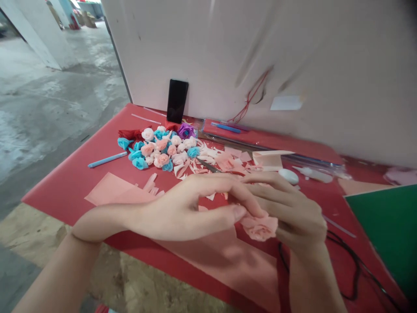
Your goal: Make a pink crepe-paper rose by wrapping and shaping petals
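Left hand (182,213): fingers pinched on pink paper rose (260,228).
Right hand (293,213): fingers cupped under rose.
Rose: light, soft, crushable; best held at base.

The paper flower pile (163,148) lies on the table (65,182), behind both hands (241,208).

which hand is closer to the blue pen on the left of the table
Left. The left hand lies nearer the blue pen, which sits up and to its left on the red table. The right hand is farther right, holding the pink paper rose.
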`<state>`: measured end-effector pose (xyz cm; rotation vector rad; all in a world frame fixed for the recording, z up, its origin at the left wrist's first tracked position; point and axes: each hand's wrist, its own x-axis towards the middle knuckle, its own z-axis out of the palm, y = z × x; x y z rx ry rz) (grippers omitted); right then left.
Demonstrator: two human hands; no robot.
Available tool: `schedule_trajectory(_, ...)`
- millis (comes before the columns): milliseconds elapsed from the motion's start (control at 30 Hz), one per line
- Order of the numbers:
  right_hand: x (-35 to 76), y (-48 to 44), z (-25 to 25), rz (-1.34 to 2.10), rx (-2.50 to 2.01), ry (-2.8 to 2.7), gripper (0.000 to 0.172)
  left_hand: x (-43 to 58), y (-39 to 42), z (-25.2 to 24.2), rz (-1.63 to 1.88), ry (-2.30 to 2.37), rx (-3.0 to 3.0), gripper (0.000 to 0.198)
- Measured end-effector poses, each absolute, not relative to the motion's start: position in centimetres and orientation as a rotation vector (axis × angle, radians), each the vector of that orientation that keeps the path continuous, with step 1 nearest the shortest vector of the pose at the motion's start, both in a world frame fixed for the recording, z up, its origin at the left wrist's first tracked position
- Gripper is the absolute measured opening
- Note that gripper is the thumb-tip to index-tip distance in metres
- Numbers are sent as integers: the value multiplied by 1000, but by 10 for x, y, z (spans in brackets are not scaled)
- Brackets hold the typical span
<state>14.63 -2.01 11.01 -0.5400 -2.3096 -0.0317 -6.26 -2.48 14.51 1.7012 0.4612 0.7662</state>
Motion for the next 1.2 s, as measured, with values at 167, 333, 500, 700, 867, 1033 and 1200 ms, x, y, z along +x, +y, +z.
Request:
schedule_trajectory(167, 145, -24, 112, -143, -589, -2319, 20, -61, -28, 146, 784, 506, 1618, 12)
schedule_trajectory(333, 145, -28, 112, -256, -605, -2303, 19, -59, -30, 145, 768, 568, 1608, 14)
schedule_trajectory(500, 143, -35, 108, -141, -774, -2250, 17, -60, -30, 144, 814, 525, 1626, 10)
schedule_trajectory(700, 146, -40, 107, -1, -811, -2253, 18, -61, -29, 144, 802, 502, 1727, 13)
schedule_trajectory(867, 149, -39, 106, -56, -776, -2277, 19, -61, -30, 145, 751, 520, 1693, 11)
schedule_trajectory(1033, 146, -30, 109, -182, -598, -2249, 19, -60, -29, 142, 818, 507, 1692, 19)
schedule_trajectory(1200, 144, -26, 109, -129, -576, -2206, 23, -61, -29, 141, 890, 495, 1734, 45)
